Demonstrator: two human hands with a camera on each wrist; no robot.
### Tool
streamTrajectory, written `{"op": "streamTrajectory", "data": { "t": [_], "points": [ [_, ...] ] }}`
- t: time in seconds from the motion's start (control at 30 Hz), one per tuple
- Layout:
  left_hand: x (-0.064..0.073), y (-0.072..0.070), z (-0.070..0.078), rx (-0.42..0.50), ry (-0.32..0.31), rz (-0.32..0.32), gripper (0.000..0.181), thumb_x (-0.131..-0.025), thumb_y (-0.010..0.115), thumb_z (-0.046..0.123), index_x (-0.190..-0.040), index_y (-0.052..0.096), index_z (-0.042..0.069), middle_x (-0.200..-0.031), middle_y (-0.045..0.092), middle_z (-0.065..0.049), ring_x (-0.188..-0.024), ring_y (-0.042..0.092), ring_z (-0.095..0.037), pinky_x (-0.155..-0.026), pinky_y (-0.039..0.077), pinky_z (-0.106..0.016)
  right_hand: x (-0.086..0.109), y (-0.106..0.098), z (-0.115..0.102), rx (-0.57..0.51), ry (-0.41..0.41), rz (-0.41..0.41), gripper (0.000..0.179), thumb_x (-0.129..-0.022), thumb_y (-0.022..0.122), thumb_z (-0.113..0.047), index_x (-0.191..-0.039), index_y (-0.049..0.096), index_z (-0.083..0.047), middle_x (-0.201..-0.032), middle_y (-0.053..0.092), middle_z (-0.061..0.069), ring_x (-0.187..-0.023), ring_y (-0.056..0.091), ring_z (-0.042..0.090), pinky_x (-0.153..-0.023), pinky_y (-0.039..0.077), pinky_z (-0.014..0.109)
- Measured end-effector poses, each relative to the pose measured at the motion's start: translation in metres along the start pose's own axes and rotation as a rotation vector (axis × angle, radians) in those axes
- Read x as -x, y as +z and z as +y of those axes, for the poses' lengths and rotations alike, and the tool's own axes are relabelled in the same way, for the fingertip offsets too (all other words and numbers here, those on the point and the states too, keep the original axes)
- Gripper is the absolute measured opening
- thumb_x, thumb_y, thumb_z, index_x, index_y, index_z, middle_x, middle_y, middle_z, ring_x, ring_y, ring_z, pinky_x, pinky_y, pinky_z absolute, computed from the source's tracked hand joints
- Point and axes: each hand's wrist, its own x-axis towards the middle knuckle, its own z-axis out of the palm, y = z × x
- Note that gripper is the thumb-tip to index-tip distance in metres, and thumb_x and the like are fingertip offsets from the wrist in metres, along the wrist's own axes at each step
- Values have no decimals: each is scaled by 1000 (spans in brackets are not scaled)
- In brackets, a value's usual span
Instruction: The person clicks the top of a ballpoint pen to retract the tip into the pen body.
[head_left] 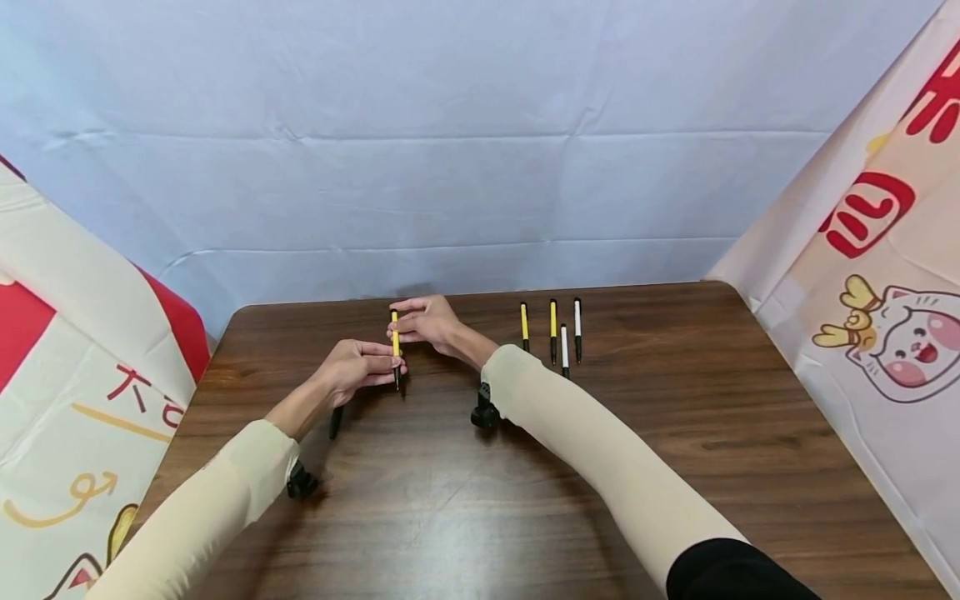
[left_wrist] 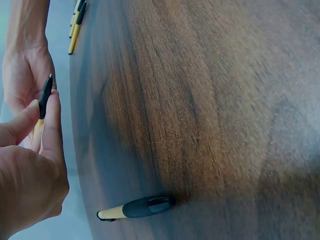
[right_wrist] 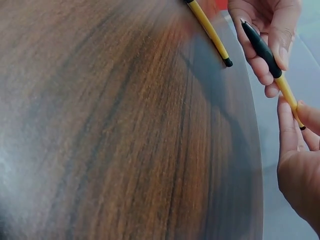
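Observation:
A yellow pen [head_left: 396, 340] with a black grip is held above the table's far left part, its tip uncovered and pointing down toward me. My left hand [head_left: 352, 371] pinches it between thumb and fingers around the black grip. With thumb and fingertips, my right hand [head_left: 429, 323] pinches the yellow clip end. In the right wrist view, both hands meet along the pen [right_wrist: 263, 52]. Below my left hand lies another yellow-and-black pen [left_wrist: 145, 206]; the head view shows only its black part, the rest hidden by that hand.
Right of my right hand, two yellow pens [head_left: 553, 325] and two white pens [head_left: 577, 321] lie on the brown wooden table [head_left: 450, 500]. A pale cloth [head_left: 480, 167] hangs behind the far edge, and printed cloths [head_left: 885, 292] hang at both sides.

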Motion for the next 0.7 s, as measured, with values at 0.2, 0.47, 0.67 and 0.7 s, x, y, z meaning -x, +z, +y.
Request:
{"op": "streamTrajectory", "data": {
  "t": [0.2,0.47,0.67,0.7],
  "points": [
    [3,1,1,-14,13,-9,42,-103,64,-6,-139,52,-23,-97,80,-12,-92,79,-16,-82,65,-28,5,2,-1,0,-14,4,47,-97,72,6,-143,60,8,-107,78,22,-94,79,25,-98,61,47],
    [6,2,4,-35,17,-19,42,-102,65,-6,-138,51,-24,-98,80,-12,-92,79,-16,-83,65,-29,10,3,-2,-9,-40,18,46,-97,73,6,-141,61,11,-106,78,23,-91,80,24,-96,62,47],
    [9,2,2,-52,14,-35,40,-103,63,-5,-138,53,-23,-102,80,-14,-94,78,-16,-84,65,-29,14,5,-2,1,-34,41,44,-96,73,7,-139,63,10,-103,79,21,-97,79,30,-91,64,43],
    [9,2,1,-56,12,-39,40,-104,63,-5,-138,52,-23,-102,80,-14,-94,78,-16,-84,65,-29,15,5,-2,10,-35,46,44,-96,74,7,-138,63,9,-103,79,20,-98,79,31,-91,64,44]
  ]
}}
